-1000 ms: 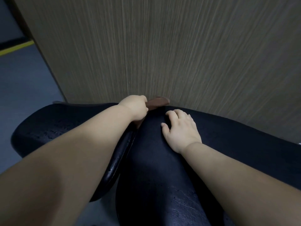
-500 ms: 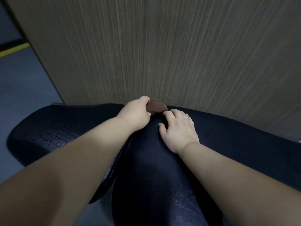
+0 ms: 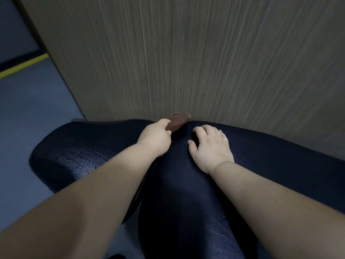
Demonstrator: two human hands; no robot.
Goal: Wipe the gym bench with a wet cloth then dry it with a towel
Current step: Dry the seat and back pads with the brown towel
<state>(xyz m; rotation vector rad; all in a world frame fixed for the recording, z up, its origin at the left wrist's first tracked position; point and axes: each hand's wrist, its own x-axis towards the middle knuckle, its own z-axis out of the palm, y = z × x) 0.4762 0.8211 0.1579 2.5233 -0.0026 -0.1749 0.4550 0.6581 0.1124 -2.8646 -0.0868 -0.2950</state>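
Note:
The black padded gym bench [image 3: 186, 202] fills the lower half of the view, its two pads meeting in a gap that runs away from me. My left hand [image 3: 155, 140] grips a brown cloth [image 3: 177, 122] pushed into the far end of that gap, right against the wall. My right hand [image 3: 211, 146] rests flat on the right pad with fingers spread, just right of the cloth. The left pad [image 3: 80, 156] shows wet droplets. Most of the cloth is hidden by my left hand.
A wood-grain wall panel [image 3: 205, 62] stands directly behind the bench. Grey floor [image 3: 28, 113] with a yellow line [image 3: 22, 66] lies to the left.
My left hand has drawn the cloth slightly left and back along the gap's far end. The right hand has stayed on the right pad.

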